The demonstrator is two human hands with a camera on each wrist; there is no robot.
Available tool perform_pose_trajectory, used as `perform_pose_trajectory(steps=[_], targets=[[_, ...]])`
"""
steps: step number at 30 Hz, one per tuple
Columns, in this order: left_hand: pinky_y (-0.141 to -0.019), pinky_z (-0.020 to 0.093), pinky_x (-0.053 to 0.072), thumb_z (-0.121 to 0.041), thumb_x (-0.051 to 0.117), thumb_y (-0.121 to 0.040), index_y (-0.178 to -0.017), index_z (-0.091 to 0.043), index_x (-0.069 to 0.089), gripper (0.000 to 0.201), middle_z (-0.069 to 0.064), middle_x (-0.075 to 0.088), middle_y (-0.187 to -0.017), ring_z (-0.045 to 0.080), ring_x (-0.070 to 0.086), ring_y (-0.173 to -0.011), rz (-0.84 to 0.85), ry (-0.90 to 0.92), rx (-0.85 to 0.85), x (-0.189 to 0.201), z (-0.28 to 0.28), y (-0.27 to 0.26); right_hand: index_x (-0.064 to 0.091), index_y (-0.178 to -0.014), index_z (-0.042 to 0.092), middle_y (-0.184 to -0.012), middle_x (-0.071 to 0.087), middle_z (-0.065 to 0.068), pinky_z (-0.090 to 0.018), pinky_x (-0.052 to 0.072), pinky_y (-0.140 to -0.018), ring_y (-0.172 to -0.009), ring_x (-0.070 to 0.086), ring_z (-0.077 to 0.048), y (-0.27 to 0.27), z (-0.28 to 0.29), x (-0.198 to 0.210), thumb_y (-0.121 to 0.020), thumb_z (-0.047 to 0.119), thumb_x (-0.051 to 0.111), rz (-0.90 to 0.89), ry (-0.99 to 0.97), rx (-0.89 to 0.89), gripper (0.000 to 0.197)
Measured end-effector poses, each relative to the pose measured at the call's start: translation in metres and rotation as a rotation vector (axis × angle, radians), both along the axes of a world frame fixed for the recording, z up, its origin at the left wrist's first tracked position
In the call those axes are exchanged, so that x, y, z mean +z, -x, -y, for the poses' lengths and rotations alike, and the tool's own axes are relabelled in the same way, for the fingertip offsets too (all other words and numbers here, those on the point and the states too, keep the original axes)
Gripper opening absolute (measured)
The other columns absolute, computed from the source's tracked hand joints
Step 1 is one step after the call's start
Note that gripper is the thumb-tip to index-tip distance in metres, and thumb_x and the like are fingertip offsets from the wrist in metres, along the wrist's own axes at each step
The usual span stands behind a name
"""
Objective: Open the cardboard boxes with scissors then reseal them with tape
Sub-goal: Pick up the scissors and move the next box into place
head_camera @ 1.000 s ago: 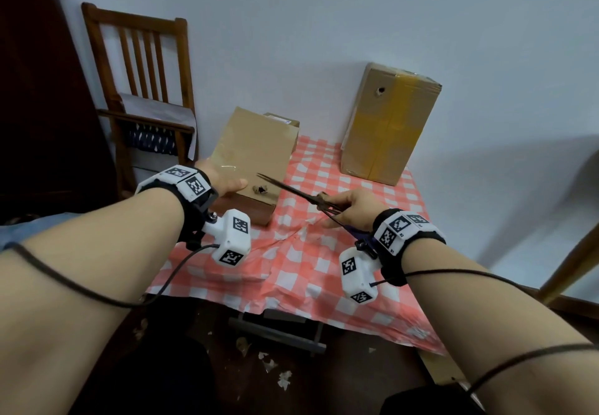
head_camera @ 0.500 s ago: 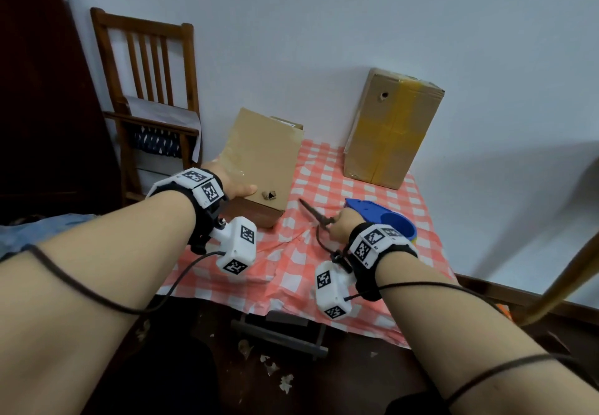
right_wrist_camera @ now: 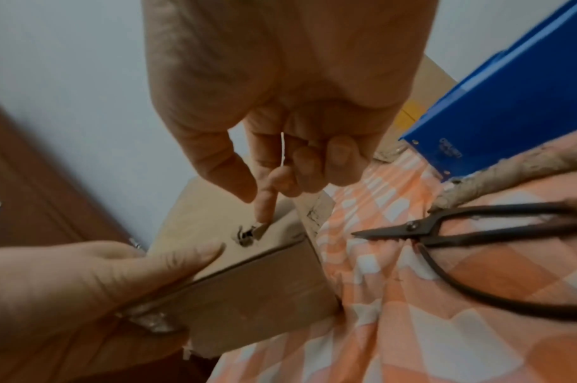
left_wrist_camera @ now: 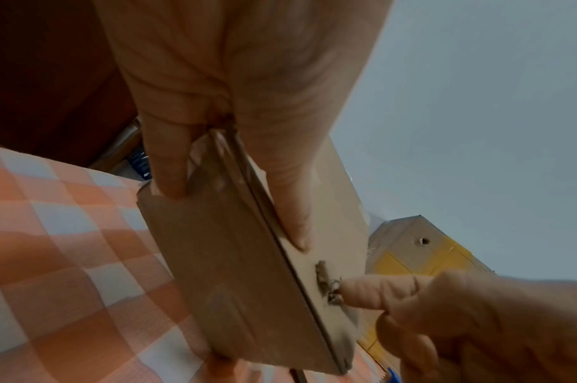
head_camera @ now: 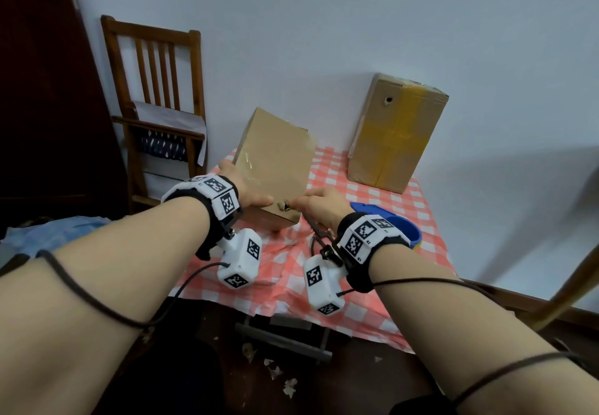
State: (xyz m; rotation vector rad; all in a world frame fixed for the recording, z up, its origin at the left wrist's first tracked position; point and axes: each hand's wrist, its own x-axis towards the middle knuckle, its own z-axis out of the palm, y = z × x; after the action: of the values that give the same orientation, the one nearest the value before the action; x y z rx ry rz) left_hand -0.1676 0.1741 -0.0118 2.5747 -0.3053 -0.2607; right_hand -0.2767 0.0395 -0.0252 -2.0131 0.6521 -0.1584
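Observation:
A small brown cardboard box stands tilted on the checked tablecloth. My left hand grips its near edge, thumb on the top face and fingers on the side. My right hand holds nothing; its index fingertip touches a torn hole near the box's corner, the other fingers curled. The black scissors lie shut on the cloth beside that wrist. A blue tape dispenser lies just right of the right hand.
A larger box sealed with yellow tape stands at the table's back right against the wall. A wooden chair is behind the table's left corner. Paper scraps lie on the dark floor in front.
My right hand has laid the scissors down on the cloth and moved its index finger to the hole in the small box. The left hand keeps its hold on the box.

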Motion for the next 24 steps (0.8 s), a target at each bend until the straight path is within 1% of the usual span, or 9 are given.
perform_pose_trajectory(steps=[3, 6, 8, 10, 12, 15, 20, 22, 24], targets=[[-0.103, 0.042, 0.042, -0.063, 0.078, -0.061, -0.145, -0.011, 0.023, 0.114, 0.012, 0.041, -0.139, 0.032, 0.047, -0.123, 0.045, -0.011, -0.077, 0.0, 0.0, 0.0, 0.061, -0.076, 0.012, -0.056, 0.039, -0.001, -0.012, 0.02, -0.035, -0.043, 0.03, -0.012, -0.002, -0.005, 0.004, -0.086, 0.022, 0.064, -0.036, 0.028, 0.025, 0.015], [-0.101, 0.042, 0.044, -0.071, 0.076, -0.052, -0.146, -0.012, 0.023, 0.123, 0.011, 0.04, -0.141, 0.031, 0.049, -0.122, 0.05, -0.05, -0.093, -0.003, 0.001, -0.005, 0.063, -0.075, 0.011, -0.051, 0.042, -0.002, -0.011, 0.021, -0.034, -0.032, 0.03, -0.01, -0.004, -0.009, 0.005, -0.085, 0.022, 0.062, -0.069, 0.072, 0.084, 0.015], [-0.103, 0.042, 0.043, -0.066, 0.079, -0.056, -0.147, -0.01, 0.022, 0.121, 0.01, 0.037, -0.145, 0.03, 0.048, -0.125, 0.07, -0.06, -0.118, 0.001, 0.001, 0.0, 0.063, -0.073, 0.01, -0.05, 0.045, -0.004, -0.013, 0.023, -0.033, -0.031, 0.033, -0.011, -0.006, -0.013, 0.003, -0.086, 0.026, 0.061, -0.107, 0.094, 0.146, 0.02], [-0.108, 0.039, 0.037, -0.059, 0.08, -0.06, -0.147, -0.01, 0.021, 0.116, 0.009, 0.031, -0.149, 0.027, 0.041, -0.132, 0.077, -0.081, -0.191, 0.005, 0.0, 0.005, 0.059, -0.063, 0.01, -0.048, 0.048, -0.006, -0.015, 0.026, -0.033, -0.032, 0.037, -0.013, -0.012, -0.015, 0.0, -0.087, 0.034, 0.06, -0.143, 0.121, 0.161, 0.034], [-0.11, 0.038, 0.035, -0.059, 0.082, -0.054, -0.148, -0.011, 0.02, 0.122, 0.009, 0.027, -0.151, 0.025, 0.037, -0.135, 0.072, -0.085, -0.214, 0.005, 0.0, 0.005, 0.053, -0.054, 0.012, -0.043, 0.047, -0.004, -0.015, 0.027, -0.032, -0.03, 0.037, -0.013, -0.017, -0.014, -0.004, -0.089, 0.041, 0.059, -0.155, 0.127, 0.16, 0.046], [-0.111, 0.035, 0.035, -0.056, 0.077, -0.068, -0.15, -0.01, 0.017, 0.111, 0.006, 0.019, -0.155, 0.022, 0.035, -0.137, 0.108, -0.101, -0.211, 0.003, -0.001, 0.0, 0.052, -0.047, 0.015, -0.039, 0.043, 0.0, -0.015, 0.024, -0.035, -0.029, 0.03, -0.011, -0.018, -0.009, -0.012, -0.087, 0.026, 0.064, -0.063, -0.039, 0.114, 0.043], [-0.108, 0.039, 0.038, -0.056, 0.076, -0.07, -0.15, -0.012, 0.017, 0.108, 0.005, 0.017, -0.155, 0.025, 0.04, -0.133, 0.107, -0.13, -0.211, 0.004, -0.003, 0.003, 0.051, -0.052, 0.01, -0.033, 0.04, 0.004, -0.014, 0.019, -0.032, -0.025, 0.027, -0.007, -0.019, -0.01, -0.022, -0.08, 0.015, 0.072, 0.042, -0.155, -0.007, 0.034], [-0.108, 0.038, 0.037, -0.054, 0.075, -0.072, -0.148, -0.007, 0.02, 0.104, 0.009, 0.023, -0.152, 0.026, 0.04, -0.133, 0.092, -0.111, -0.188, 0.003, -0.002, 0.002, 0.052, -0.054, 0.008, -0.032, 0.04, 0.004, -0.014, 0.02, -0.031, -0.024, 0.028, -0.006, -0.02, -0.009, -0.022, -0.077, 0.012, 0.074, 0.077, -0.164, -0.046, 0.032], [-0.105, 0.04, 0.04, -0.056, 0.077, -0.068, -0.143, -0.002, 0.024, 0.106, 0.013, 0.037, -0.143, 0.029, 0.047, -0.126, 0.054, -0.093, -0.143, 0.002, 0.0, 0.001, 0.055, -0.055, 0.006, -0.036, 0.043, 0.002, -0.014, 0.024, -0.031, -0.026, 0.033, -0.006, -0.021, -0.008, -0.024, -0.073, 0.008, 0.076, 0.122, -0.152, -0.07, 0.028]])
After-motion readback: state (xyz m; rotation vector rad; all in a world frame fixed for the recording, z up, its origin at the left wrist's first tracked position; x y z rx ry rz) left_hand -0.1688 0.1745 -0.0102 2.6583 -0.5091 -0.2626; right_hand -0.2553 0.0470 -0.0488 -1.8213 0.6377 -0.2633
